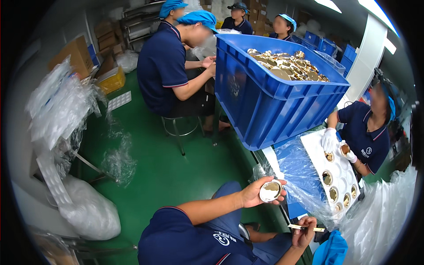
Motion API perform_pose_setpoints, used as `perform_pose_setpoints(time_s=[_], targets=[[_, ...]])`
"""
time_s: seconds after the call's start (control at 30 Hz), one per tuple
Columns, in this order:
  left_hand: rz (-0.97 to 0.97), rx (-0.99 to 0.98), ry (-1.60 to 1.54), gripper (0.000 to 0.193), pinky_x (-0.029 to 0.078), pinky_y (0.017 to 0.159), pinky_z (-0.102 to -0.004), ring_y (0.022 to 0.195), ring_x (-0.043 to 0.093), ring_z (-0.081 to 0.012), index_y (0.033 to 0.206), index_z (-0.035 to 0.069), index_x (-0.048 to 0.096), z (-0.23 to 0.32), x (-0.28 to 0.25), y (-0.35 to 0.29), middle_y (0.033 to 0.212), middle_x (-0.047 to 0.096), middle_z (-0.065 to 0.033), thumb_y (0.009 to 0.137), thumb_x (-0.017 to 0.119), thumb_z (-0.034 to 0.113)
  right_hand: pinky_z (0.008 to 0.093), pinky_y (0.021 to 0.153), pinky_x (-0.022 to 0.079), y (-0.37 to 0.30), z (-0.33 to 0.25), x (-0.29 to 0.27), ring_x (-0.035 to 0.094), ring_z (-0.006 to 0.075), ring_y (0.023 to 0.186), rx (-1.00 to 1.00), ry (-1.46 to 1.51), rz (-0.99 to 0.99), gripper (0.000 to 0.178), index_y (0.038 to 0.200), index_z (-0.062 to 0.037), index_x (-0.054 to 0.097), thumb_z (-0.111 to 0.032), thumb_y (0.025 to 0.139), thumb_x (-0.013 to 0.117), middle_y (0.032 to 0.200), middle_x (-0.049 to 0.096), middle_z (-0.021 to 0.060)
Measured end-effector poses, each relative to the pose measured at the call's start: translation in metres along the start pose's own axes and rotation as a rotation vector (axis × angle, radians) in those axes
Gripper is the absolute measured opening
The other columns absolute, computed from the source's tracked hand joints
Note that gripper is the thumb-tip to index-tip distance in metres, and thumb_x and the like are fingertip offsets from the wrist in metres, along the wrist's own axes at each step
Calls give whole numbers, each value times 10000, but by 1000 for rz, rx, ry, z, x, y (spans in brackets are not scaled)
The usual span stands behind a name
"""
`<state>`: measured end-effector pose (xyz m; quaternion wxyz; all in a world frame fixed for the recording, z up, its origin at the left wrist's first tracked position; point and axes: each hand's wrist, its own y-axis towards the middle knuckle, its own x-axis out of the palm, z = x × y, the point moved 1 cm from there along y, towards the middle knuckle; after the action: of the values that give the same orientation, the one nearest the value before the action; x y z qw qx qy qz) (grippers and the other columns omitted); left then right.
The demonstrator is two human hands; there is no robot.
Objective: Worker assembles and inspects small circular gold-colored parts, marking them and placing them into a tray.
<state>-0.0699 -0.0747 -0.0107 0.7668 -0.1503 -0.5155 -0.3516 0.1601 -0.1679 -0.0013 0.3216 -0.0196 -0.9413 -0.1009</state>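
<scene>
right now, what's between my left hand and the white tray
In the head view, clear crumpled plastic film over a blue surface lies between your left hand and the white tray.

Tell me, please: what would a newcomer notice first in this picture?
Probably the big blue plastic crate, right of centre, heaped with shiny golden pieces. Below it, the left hand holds a shiny round disc with pale rim; farther right, golden discs sit in a white moulded tray.
</scene>
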Motion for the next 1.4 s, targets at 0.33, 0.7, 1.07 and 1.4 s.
perform_pose_setpoints(time_s=[0.33, 0.7, 1.07, 1.4], targets=[[34, 25, -10, 544, 487, 825, -370, 971, 585, -258, 1280, -6, 382, -1, 9, -5, 1145, 543, -163, 926, 311, 400, 200, 386, 359, -7, 5, 11, 428, 111, 449, -41, 39, -93, 248, 904, -42, 468, -213, 830, 632, 688, 480, 69], [32, 47, -84, 508, 477, 814, -343, 978, 562, -228, 1295, 4, 380, -7, 16, -2, 1142, 549, -144, 915, 351, 339, 242, 444, 430, -18, 11, 22, 491, 152, 531, 40, 159, -100, 213, 963, -17, 490, -210, 888, 542, 736, 505, 111], [30, 46, -114, 519, 477, 778, -350, 949, 574, -259, 1297, 43, 382, -6, 11, -3, 1134, 538, -174, 913, 356, 393, 247, 430, 385, -22, 21, 26, 459, 136, 487, 82, 221, -75, 156, 944, -28, 494, -141, 862, 563, 712, 492, 76], [97, 80, -86, 472, 480, 782, -361, 973, 566, -268, 1142, 48, 511, -6, 11, 3, 1086, 566, -167, 905, 344, 421, 258, 476, 439, -23, 27, 33, 488, 168, 523, 87, 185, -111, 210, 944, -13, 502, -211, 886, 543, 735, 507, 118]])
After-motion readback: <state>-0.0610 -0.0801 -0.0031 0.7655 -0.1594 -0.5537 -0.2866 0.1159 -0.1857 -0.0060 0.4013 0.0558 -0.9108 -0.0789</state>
